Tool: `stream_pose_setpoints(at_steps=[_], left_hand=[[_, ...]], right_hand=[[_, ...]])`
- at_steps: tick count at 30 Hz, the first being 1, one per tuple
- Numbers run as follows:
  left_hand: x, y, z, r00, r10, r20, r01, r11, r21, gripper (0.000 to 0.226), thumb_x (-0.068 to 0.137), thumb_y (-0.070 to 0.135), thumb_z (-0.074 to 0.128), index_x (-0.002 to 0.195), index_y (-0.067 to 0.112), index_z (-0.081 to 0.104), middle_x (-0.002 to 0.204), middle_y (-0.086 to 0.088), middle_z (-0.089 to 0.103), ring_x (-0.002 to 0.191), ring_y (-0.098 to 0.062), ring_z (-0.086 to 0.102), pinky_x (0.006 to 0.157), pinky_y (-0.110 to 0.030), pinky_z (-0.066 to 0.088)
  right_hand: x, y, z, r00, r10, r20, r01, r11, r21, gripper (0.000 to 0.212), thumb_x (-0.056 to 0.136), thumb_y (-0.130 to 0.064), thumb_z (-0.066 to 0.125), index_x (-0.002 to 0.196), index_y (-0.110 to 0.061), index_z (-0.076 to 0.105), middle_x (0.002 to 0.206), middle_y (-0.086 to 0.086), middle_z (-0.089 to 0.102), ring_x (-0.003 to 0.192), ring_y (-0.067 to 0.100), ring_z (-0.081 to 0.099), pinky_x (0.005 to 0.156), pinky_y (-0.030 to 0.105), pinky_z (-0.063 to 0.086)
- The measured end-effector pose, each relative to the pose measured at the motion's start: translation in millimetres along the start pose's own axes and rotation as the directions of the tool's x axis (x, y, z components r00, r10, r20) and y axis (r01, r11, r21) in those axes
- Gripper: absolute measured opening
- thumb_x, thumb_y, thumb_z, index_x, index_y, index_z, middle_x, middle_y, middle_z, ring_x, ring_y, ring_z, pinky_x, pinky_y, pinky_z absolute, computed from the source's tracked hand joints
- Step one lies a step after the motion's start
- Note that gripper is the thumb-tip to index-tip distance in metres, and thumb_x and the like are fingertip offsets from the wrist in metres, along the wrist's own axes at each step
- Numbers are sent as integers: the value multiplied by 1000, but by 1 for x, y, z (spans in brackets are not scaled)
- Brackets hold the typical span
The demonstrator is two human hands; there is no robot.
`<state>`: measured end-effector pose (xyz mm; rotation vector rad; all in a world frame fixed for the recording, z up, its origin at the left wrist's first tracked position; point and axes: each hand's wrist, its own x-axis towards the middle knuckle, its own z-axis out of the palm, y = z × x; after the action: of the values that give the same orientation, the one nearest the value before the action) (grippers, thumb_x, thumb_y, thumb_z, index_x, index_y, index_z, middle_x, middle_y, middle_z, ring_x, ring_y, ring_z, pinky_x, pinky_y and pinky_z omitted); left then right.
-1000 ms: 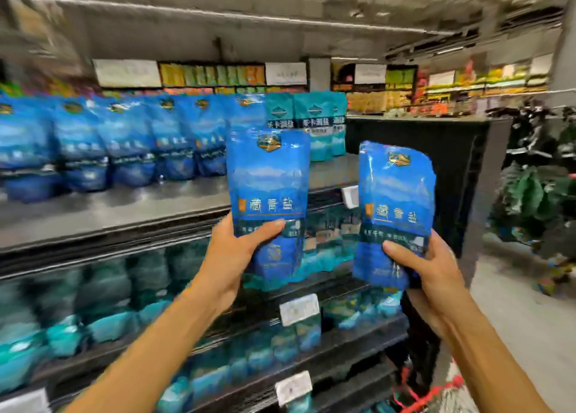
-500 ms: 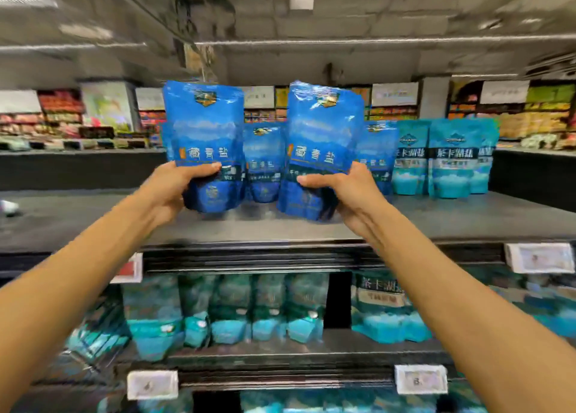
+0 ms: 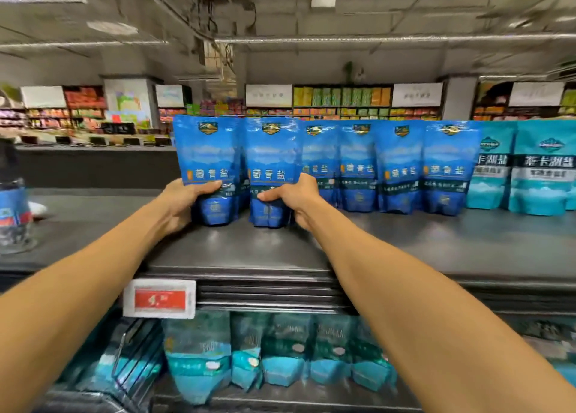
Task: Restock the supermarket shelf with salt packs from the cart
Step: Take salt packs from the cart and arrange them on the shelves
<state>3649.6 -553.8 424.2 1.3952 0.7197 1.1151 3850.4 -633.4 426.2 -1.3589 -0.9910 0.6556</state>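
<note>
Left hand (image 3: 184, 199) gripped one glossy blue salt pouch (image 3: 209, 166); right hand (image 3: 294, 196) gripped a second pouch (image 3: 270, 169). Both flat-bottomed, crinkled film packs stood upright on the smooth dark metal shelf (image 3: 243, 250), side by side, leftmost in a row of matching pouches (image 3: 402, 166).

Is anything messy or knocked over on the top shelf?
Nothing stands out. The blue packs stand upright in a row beside the teal packs. The left hand and right hand each hold one more blue pack upright on the shelf. No spill or tear shows.
</note>
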Motion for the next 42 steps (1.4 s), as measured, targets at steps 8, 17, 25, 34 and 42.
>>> stream_pose_setpoints(at_steps=[8,17,25,34,42], left_hand=[[7,14,-19,997,-70,-15,68,856,512,17,77,17,82,82,25,68,69,20,72,51,5,62,44,-14,43],[27,8,-18,999,-29,-29,41,823,567,43,71,16,87,109,13,68,93,-10,73,65,-22,64,56,-32,60],[24,9,-13,996,-35,-76,75,773,630,51,72,21,87,116,7,66,106,-14,72,81,-26,66,75,-45,61],[-35,20,11,913,352,-204,-71,632,772,51,85,31,73,120,6,45,107,-11,60,109,-32,59,90,-45,49],[-158,4,116,920,380,92,-389,869,304,8,94,19,63,91,17,56,76,-3,66,47,-6,57,42,-17,41]], right_hand=[[0,-5,-14,997,-28,65,58,854,-517,87,57,-47,93,118,-1,50,121,5,58,113,26,55,99,42,48],[17,-1,-2,1000,10,-9,-14,900,-437,59,71,-26,89,110,0,54,98,17,71,58,21,65,68,41,63],[13,0,-1,999,-40,18,44,856,-514,49,71,-36,87,85,-4,53,94,16,71,71,24,73,69,41,62],[-56,-20,-53,977,-171,123,210,852,-480,31,88,-29,73,77,-8,52,65,4,57,57,13,65,50,26,49],[-187,-8,-148,908,-419,20,420,906,-48,5,93,-8,64,90,-4,66,63,3,63,53,21,61,45,27,46]])
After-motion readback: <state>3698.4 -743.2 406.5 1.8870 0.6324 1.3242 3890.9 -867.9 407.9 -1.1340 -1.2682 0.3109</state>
